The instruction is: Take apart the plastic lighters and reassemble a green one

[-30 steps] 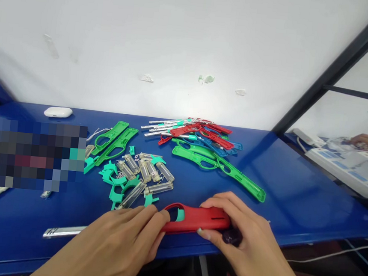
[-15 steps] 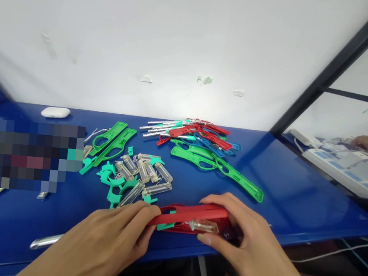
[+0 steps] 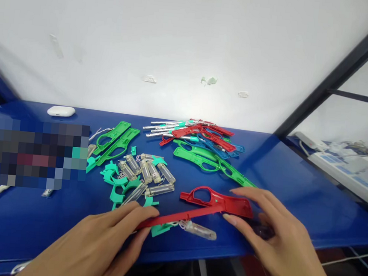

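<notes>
My left hand [image 3: 111, 230] pinches the end of a red lighter casing half [image 3: 180, 216], held edge-on and slanting up to the right. Behind its far end, another red lighter casing half [image 3: 237, 206] lies on the table with its hollow side up. My right hand [image 3: 269, 231] spans that half's broad end, thumb at the near edge and fingers at the far edge. Just in front of the slanted half lie a clear fuel tank [image 3: 200, 231] with thin white wires and a teal trigger piece [image 3: 161, 229], partly hidden behind the left hand's casing half.
Several clear tanks [image 3: 147, 172] and teal pieces [image 3: 116, 194] lie left of centre. Green casing halves [image 3: 119, 146] lie behind them, with more [image 3: 198, 156] at right. A pile of metal-tipped lighter parts [image 3: 203, 135] is near the wall. A white case [image 3: 61, 111] and power strip [image 3: 345, 169] flank these.
The two red casing halves have come apart. My right hand has moved right and away with one half, exposing the clear tank and teal piece. The view has shifted slightly.
</notes>
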The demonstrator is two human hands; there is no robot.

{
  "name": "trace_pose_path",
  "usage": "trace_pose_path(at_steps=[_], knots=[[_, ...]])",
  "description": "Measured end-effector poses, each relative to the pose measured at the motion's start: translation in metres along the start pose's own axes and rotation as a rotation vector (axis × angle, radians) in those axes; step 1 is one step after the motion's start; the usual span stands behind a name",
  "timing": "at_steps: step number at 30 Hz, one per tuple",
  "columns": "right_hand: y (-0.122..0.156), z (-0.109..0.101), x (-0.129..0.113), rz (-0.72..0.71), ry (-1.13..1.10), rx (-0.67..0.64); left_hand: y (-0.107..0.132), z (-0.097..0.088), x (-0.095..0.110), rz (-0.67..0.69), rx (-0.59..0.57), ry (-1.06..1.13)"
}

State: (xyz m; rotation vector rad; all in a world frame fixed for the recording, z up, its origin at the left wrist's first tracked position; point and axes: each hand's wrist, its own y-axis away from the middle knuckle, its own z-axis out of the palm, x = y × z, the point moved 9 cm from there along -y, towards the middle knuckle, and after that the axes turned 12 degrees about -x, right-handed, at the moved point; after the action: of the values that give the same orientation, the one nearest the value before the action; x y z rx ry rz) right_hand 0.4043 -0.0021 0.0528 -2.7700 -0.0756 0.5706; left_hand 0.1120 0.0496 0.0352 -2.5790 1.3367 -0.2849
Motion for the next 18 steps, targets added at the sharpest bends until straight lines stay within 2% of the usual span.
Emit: trace_pose_path(at_steps=[3, 6, 8, 11, 13, 16, 18], knots=[[0.005, -0.003, -0.031, -0.130, -0.005, 0.045, -0.003, 0.004, 0.007, 0.036, -0.038, 0.005], [0.007, 0.010, -0.059, -0.237, 0.055, 0.009, -0.005, 0.002, 0.007, 0.019, -0.037, 0.047], [0.006, 0.021, -0.068, -0.266, 0.097, -0.014, -0.006, 0.002, 0.004, -0.013, -0.044, 0.104], [0.004, 0.032, -0.066, -0.284, 0.083, -0.049, -0.006, 0.003, 0.002, -0.034, -0.033, 0.125], [0.003, 0.033, -0.059, -0.266, 0.060, -0.063, -0.004, 0.005, 0.004, -0.011, -0.027, 0.088], [0.004, 0.021, -0.052, -0.266, 0.043, -0.011, 0.001, 0.008, 0.006, 0.008, -0.045, 0.044], [0.005, 0.013, -0.051, -0.291, 0.039, 0.023, 0.005, 0.010, 0.001, -0.028, -0.066, 0.066]])
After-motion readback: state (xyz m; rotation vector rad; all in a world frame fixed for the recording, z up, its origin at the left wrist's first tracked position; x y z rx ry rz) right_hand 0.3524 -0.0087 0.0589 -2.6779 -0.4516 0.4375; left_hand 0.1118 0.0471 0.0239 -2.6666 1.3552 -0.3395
